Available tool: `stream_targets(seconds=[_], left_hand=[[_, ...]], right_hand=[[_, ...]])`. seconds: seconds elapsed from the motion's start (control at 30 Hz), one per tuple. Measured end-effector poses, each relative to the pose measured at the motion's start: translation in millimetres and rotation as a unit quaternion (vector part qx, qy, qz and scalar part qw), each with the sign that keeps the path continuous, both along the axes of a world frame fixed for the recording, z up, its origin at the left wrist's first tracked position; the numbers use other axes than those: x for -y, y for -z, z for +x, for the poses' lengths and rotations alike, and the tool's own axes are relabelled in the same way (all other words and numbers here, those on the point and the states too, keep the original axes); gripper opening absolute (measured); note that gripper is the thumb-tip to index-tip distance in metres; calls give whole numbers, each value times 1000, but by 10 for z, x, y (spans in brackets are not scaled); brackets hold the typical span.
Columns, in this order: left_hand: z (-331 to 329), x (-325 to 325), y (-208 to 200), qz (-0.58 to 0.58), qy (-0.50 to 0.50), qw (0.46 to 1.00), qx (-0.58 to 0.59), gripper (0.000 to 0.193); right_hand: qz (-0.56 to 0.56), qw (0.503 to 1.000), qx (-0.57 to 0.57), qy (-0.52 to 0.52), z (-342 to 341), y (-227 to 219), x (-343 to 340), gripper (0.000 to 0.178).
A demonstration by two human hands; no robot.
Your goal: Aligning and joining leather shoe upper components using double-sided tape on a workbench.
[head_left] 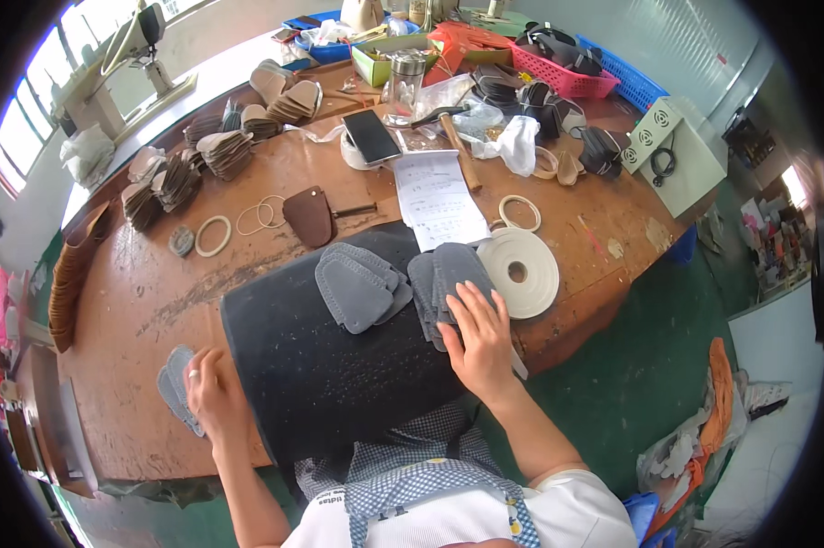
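The right hand [481, 336] covers part of a grey stack [448, 279]; writing on the paper sheet [438, 199] is too small to read.

Shoe workshop: stacked leather pieces [225, 151], worn workbench [138, 301]

Both forearms bare, extended forward from the torso. Left hand [213, 391]: lowered to the person's left side, palm down, fingers loosely curled, a ring on one finger, wrist straight. Right hand [479, 335]: reached further forward, palm down, fingers spread and laid flat, pressing downward. Right elbow bent, tucked close to the body.
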State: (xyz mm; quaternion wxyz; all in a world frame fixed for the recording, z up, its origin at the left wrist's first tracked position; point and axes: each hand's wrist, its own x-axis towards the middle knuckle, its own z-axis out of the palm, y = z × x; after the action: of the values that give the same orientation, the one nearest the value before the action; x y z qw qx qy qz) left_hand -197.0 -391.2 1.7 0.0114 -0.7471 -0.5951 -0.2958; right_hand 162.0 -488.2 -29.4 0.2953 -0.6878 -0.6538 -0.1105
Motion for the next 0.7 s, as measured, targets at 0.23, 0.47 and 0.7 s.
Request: stream_targets(seconds=[0.23, 0.47, 0.7], left_hand=[[1606, -521, 70, -23, 306, 952, 13, 53], [1786, -441, 153, -44, 272, 949, -154, 65], [1274, -132, 100, -43, 273, 958, -78, 37]], right_hand=[[44, 982, -167, -72, -438, -39, -464, 36], [-116, 992, -54, -22, -437, 117, -1003, 48], [-101, 985, -69, -125, -556, 97, -768, 50]])
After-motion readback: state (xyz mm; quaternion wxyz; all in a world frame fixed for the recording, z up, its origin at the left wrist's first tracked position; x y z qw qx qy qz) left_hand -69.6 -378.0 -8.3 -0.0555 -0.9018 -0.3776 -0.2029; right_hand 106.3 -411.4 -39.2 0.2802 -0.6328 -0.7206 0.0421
